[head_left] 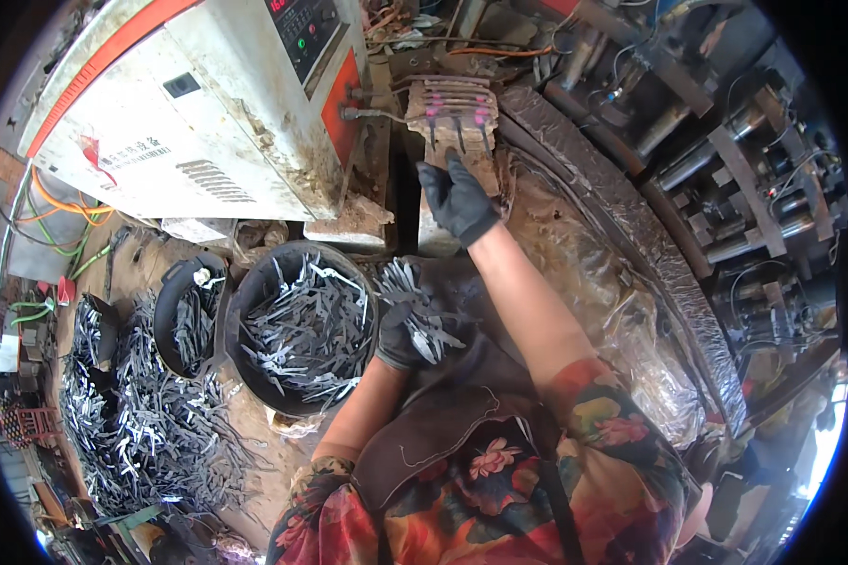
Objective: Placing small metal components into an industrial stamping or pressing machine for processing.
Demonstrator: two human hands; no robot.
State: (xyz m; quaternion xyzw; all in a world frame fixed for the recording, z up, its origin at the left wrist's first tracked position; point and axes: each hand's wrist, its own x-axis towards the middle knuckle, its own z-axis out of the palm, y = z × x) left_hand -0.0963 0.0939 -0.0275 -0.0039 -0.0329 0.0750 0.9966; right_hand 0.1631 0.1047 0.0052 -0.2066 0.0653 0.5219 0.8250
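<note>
My left hand (399, 337), in a dark glove, is closed around a bundle of slim grey metal pieces (432, 337) close to my body. More of these pieces lie by the hand on my dark apron (443, 268). My right hand (460, 200), gloved as well, reaches forward with thumb and fingers apart, and I see nothing held in it. Just beyond its fingertips is a brick block (457, 99) with metal bars and a coil across it. Several dark pieces (459, 132) stick out of it toward me, their far ends glowing pink.
A large black tub (234, 325) full of metal pieces stands at my left, beside a smaller black bucket (165, 315). Farther left lies a big heap of metal pieces (165, 443). A white and orange machine cabinet (226, 122) rises ahead. Machinery with steel rods (716, 188) is at right.
</note>
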